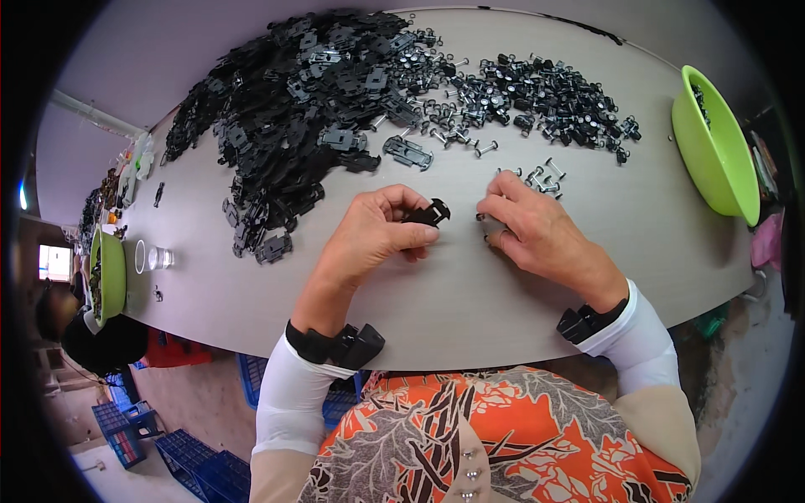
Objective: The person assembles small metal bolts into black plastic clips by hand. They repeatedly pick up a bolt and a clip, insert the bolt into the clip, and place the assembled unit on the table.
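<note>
My left hand pinches a small flat black plastic part between thumb and fingers, just above the grey table. My right hand rests on the table to its right, fingers curled down over a small dark piece at its fingertips; whether it grips that piece I cannot tell. Just beyond the right hand lie several silver pins with black wheels. A big heap of flat black plastic parts covers the far left of the table. A pile of wheel-and-pin pieces lies at the far right.
A green bowl stands at the table's right edge. Another green bowl, a clear glass and a tape ring sit at the left end. Blue crates stand on the floor below.
</note>
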`<state>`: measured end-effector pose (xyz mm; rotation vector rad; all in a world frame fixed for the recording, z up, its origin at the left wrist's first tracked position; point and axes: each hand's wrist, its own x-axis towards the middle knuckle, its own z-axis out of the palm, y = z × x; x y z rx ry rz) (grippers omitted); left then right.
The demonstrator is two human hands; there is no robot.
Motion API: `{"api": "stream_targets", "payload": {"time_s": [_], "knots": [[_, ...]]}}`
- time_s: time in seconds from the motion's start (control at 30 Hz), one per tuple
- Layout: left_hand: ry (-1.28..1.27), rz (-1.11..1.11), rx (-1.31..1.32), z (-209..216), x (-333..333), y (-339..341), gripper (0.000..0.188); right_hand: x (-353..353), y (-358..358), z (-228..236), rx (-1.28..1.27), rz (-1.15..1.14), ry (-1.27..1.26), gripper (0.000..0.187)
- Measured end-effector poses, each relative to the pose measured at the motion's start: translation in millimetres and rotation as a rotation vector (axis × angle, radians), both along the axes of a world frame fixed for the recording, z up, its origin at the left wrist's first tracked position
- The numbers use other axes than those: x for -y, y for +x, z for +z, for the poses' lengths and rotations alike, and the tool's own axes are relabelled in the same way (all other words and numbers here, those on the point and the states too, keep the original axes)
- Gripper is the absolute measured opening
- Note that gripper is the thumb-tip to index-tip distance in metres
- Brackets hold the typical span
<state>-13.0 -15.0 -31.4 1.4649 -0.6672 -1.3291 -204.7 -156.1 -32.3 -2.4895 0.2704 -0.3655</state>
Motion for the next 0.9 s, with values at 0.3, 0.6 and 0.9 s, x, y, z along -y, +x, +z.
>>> {"api": "stream_targets", "payload": {"time_s": [0.3,0.6,0.9], "knots": [[0.006,0.048,-0.169,-17,7,0,0.016,3,6,-10,0.038,0.119,-0.011,0.023],[0.018,0.006,-0.281,-15,5,-10,0.015,-6,7,5,0.236,0.038,0.040,0.039],[-0.051,-0.005,-0.483,-21,3,-21,0.013,-18,7,0,0.284,0.139,-0.098,0.061]]}}
